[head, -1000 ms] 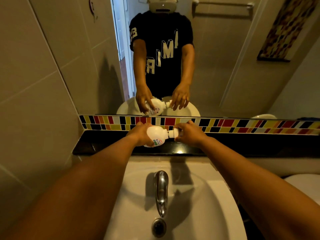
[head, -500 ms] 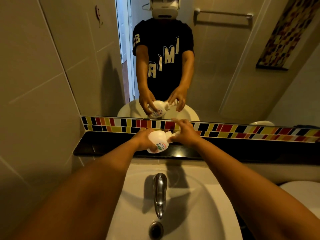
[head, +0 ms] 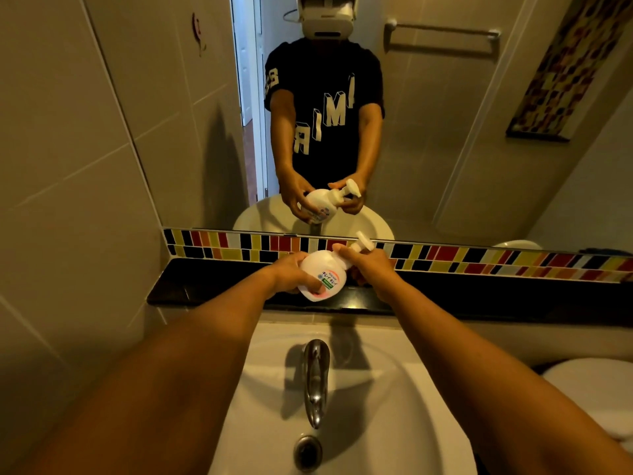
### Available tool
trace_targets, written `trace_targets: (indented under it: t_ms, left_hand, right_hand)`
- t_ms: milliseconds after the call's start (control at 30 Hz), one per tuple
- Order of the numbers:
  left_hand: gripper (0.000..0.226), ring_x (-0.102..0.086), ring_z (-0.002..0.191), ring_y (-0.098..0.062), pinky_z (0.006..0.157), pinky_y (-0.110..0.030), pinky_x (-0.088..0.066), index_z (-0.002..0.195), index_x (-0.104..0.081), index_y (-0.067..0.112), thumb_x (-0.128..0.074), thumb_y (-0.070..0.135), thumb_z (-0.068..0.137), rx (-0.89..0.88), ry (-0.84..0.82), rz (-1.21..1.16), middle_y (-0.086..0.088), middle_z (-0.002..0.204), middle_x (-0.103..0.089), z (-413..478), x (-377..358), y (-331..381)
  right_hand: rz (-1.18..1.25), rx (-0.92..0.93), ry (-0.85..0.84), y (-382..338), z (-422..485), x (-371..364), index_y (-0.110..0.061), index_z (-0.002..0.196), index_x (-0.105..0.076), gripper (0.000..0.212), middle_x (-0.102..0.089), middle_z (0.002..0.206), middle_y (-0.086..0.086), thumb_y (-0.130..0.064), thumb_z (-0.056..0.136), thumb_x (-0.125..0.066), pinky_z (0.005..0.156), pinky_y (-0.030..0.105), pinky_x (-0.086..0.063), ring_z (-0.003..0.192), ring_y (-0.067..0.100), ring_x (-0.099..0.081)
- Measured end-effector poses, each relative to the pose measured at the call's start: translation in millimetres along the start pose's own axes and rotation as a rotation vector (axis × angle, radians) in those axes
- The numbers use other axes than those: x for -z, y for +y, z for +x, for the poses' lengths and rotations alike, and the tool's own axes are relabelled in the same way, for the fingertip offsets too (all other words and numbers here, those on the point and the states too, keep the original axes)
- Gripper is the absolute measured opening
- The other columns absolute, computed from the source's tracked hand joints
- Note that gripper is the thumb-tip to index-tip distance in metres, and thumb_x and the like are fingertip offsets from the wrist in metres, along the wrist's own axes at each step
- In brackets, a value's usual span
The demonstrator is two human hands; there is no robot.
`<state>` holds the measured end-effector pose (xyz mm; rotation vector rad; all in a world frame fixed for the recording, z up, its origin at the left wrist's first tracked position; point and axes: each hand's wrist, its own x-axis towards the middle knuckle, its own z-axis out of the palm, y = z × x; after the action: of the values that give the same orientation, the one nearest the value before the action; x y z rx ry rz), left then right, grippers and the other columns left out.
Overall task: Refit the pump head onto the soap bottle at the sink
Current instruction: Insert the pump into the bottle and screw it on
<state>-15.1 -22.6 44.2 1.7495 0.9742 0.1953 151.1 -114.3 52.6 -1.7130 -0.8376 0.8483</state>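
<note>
Two bare hands hold a white soap bottle (head: 321, 275) up in the air, above the black ledge (head: 219, 286) behind the sink (head: 394, 406). The left hand (head: 291, 273) is wrapped tight around the fat body of the bottle. The right hand (head: 371, 265) is closed around the neck, just under the pump head (head: 362, 244). The pump head already sits on the neck, so this looks like the twisting step. I cannot tell if it is screwed on all the way. Next, the right hand likely needs to turn the collar until it stops, while the left hand keeps the bottle from spinning. The bottle is tilted. Its long line runs from low on the left to high on the right, and the pump head points up toward the mirror (head: 445, 149).
</note>
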Motion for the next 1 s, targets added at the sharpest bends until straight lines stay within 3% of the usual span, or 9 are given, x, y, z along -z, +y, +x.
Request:
trace_targets:
  t_ms: [100, 200, 333, 433, 533, 633, 833, 1000]
  left_hand:
    - [0.055, -0.064, 0.11, -0.027, 0.092, -0.045, -0.057, 0.117, -0.059, 0.022, -0.084, 0.015, 0.07, -0.012, -0.016, -0.012, -0.005, 0.116, -0.068, -0.2, -0.5, 2.3]
    - [0.052, -0.064, 0.109, -0.026, 0.092, -0.045, -0.057, 0.116, -0.059, 0.024, -0.084, 0.016, 0.071, -0.014, -0.026, -0.037, -0.005, 0.115, -0.068, 0.1, 2.8, 5.4]
    - [0.056, -0.064, 0.11, -0.026, 0.094, -0.046, -0.056, 0.12, -0.058, 0.022, -0.084, 0.017, 0.071, 0.007, -0.026, -0.054, -0.006, 0.118, -0.067, 1.2, 9.1, 5.9]
    - [0.055, -0.065, 0.108, -0.026, 0.093, -0.045, -0.056, 0.119, -0.059, 0.022, -0.084, 0.017, 0.07, 0.019, -0.042, -0.047, -0.006, 0.118, -0.068, 1.9, 9.2, 5.2]
    - [0.054, -0.065, 0.108, -0.026, 0.092, -0.045, -0.057, 0.118, -0.059, 0.023, -0.084, 0.018, 0.071, 0.023, -0.044, -0.043, -0.007, 0.118, -0.068, 1.6, 7.0, 7.2]
    - [0.053, -0.064, 0.11, -0.028, 0.093, -0.045, -0.056, 0.118, -0.058, 0.022, -0.083, 0.017, 0.072, 0.021, -0.035, -0.038, -0.007, 0.119, -0.067, -1.0, 7.2, 10.2]
    - [0.056, -0.062, 0.112, -0.029, 0.095, -0.048, -0.055, 0.122, -0.057, 0.021, -0.083, 0.016, 0.072, 0.016, -0.018, -0.029, -0.008, 0.121, -0.066, -1.7, 13.4, 11.5]
    - [0.055, -0.063, 0.111, -0.028, 0.094, -0.047, -0.055, 0.12, -0.057, 0.022, -0.083, 0.017, 0.072, 0.033, -0.024, -0.013, -0.008, 0.12, -0.066, -5.3, 11.3, 11.1]
  right_hand:
    - [0.02, 0.02, 0.025, 1.7, 1.7, -3.2, -0.011, 0.116, -0.059, 0.056, -0.067, 0.101, 0.01, -0.056, 0.083, -0.065, 0.067, 0.031, -0.051, 0.094, 0.027, -0.064]
    - [0.055, -0.029, -0.131, 2.1, 0.7, 0.8, -0.018, 0.119, -0.057, 0.061, -0.067, 0.102, 0.01, -0.064, 0.079, -0.062, 0.081, 0.041, -0.055, 0.096, 0.03, -0.065]
    - [0.159, -0.057, -0.286, 1.5, -0.3, 11.7, -0.014, 0.125, -0.056, 0.039, -0.062, 0.093, 0.009, -0.03, 0.09, -0.059, 0.068, 0.03, -0.05, 0.078, 0.02, -0.058]
    - [0.164, -0.063, -0.27, 0.6, 0.1, 14.7, -0.008, 0.124, -0.058, 0.041, -0.066, 0.097, 0.013, -0.031, 0.09, -0.064, 0.063, 0.027, -0.05, 0.075, 0.019, -0.061]
    - [0.087, -0.041, -0.21, -0.3, 1.5, 11.1, -0.002, 0.119, -0.06, 0.057, -0.069, 0.099, 0.015, -0.048, 0.085, -0.067, 0.064, 0.029, -0.05, 0.081, 0.023, -0.063]
    - [0.062, -0.049, -0.239, -3.3, 1.1, 9.2, -0.009, 0.118, -0.061, 0.06, -0.069, 0.1, 0.015, -0.058, 0.083, -0.063, 0.068, 0.032, -0.049, 0.084, 0.025, -0.062]
    - [0.157, -0.067, -0.329, -5.1, 4.3, 12.1, -0.017, 0.122, -0.057, 0.035, -0.065, 0.103, 0.015, -0.03, 0.089, -0.062, 0.068, 0.028, -0.052, 0.082, 0.022, -0.06]
    - [0.046, -0.063, -0.226, -9.4, 2.6, 4.6, -0.009, 0.117, -0.062, 0.053, -0.07, 0.099, 0.012, -0.05, 0.084, -0.068, 0.067, 0.03, -0.051, 0.085, 0.024, -0.064]
